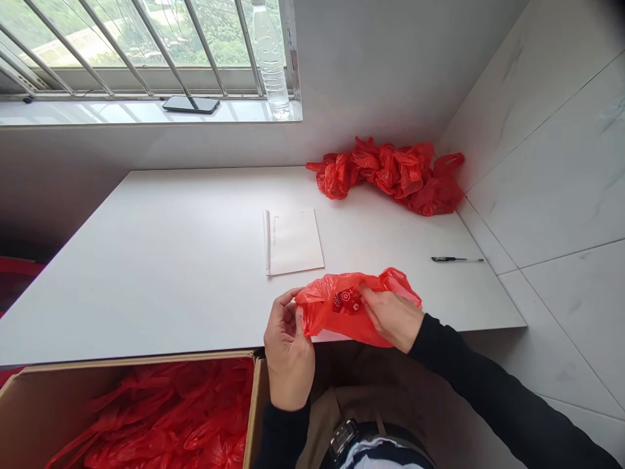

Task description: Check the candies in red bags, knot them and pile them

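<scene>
The bare, black-sleeved left hand (291, 355) pinches, thumb upright. Beside it, the bare, black-sleeved right hand (394, 317) slants leftward.

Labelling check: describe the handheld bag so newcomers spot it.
Find the white table, then its near edge. There the left hand grips a red plastic bag. Unlike the bunched red bags by the wall, it's open, showing a patterned red piece.

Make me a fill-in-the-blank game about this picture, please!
1. The left hand and right hand touch a thin, crinkly red plastic ____.
2. The clear plastic bottle shares the white windowsill with a flat, dark ____.
3. The slim, black-capped pen lies on the ____ side of the flat white paper booklet.
4. The open brown cardboard box holds a crumpled heap coloured ____.

Missing words: bag; phone; right; red.
</scene>
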`<state>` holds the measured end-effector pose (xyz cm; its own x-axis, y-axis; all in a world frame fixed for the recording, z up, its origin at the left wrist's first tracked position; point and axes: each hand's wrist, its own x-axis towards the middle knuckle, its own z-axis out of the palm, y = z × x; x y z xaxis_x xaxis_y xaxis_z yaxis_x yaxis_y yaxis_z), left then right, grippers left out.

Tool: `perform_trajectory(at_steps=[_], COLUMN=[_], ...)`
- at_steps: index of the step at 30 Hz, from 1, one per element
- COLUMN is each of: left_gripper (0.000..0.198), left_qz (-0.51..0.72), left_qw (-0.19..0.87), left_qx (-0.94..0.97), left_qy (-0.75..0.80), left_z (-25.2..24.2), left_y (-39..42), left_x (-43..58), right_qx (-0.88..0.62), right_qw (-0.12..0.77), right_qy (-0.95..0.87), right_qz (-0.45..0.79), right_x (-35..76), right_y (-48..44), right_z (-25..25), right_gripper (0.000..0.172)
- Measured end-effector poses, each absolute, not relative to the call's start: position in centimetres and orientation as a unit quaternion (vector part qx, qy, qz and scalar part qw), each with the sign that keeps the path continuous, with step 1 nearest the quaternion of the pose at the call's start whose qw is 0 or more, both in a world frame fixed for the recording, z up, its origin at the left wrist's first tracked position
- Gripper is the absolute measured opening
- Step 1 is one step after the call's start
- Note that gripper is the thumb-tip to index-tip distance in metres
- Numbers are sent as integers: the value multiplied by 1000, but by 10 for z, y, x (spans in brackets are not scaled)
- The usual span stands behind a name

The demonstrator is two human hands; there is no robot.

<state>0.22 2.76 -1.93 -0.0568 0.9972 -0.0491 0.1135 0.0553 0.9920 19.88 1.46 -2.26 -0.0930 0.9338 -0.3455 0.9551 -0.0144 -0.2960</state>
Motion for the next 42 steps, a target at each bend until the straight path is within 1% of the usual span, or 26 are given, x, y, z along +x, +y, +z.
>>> perform_trajectory(at_steps=[3, 6, 7, 9, 11, 13, 14, 15, 18, 19, 20, 25, 28, 31, 34, 37, 39, 42], left_gripper=[33, 32, 31, 35, 49, 68, 72, 68, 32, 26, 23, 13, 20, 34, 46, 43, 42, 43], left_qz=[476, 475, 466, 451, 436, 411, 397, 387, 388, 397, 408, 474, 497, 485, 474, 476, 477, 468], left_qw=[486, 472, 452, 368, 247, 163, 139, 120, 103, 116, 135, 249, 376, 480, 519, 532, 566, 644], left_qx=[487, 496, 514, 579, 658, 723, 744, 757, 761, 752, 736, 610, 519, 454, 429, 414, 383, 300], left_qy=[548, 553, 560, 572, 562, 531, 519, 512, 509, 514, 523, 585, 586, 572, 568, 564, 553, 525], left_z=[-20, -22, -22, -20, -15, -10, -7, -6, -6, -8, -8, -6, -1, 4, 8, 12, 15, 15], left_y=[27, 23, 22, 17, 12, 8, 6, 6, 11, 14, 17, 27, 30, 30, 26, 21, 20, 24], left_x=[-1, -2, -1, 3, 10, 20, 25, 30, 35, 33, 29, 6, -2, -6, -8, -11, -12, -13], right_qx=[707, 711, 707, 698, 694, 692, 690, 688, 685, 685, 687, 744, 762, 785, 802, 787, 761, 689], right_qw=[39, 60, 71, 89, 99, 109, 113, 116, 114, 107, 94, -21, -53, -36, -1, 13, -3, -51], right_qy=[676, 678, 683, 690, 688, 681, 680, 679, 686, 689, 689, 626, 600, 578, 570, 604, 640, 708], right_qz=[-205, -174, -169, -170, -188, -213, -223, -227, -217, -213, -212, -231, -238, -222, -179, -121, -106, -144], right_x=[204, 205, 205, 205, 206, 206, 206, 206, 208, 209, 211, 217, 217, 215, 213, 210, 207, 201], right_y=[21, 26, 27, 31, 34, 38, 39, 40, 40, 40, 39, 35, 36, 37, 35, 27, 23, 24], right_z=[-22, -27, -29, -34, -37, -38, -37, -36, -32, -32, -31, -30, -30, -33, -34, -31, -28, -28], right_gripper=[49, 49, 50, 55, 60, 58, 56, 54, 48, 46, 45, 47, 52, 51, 48, 44, 40, 37])
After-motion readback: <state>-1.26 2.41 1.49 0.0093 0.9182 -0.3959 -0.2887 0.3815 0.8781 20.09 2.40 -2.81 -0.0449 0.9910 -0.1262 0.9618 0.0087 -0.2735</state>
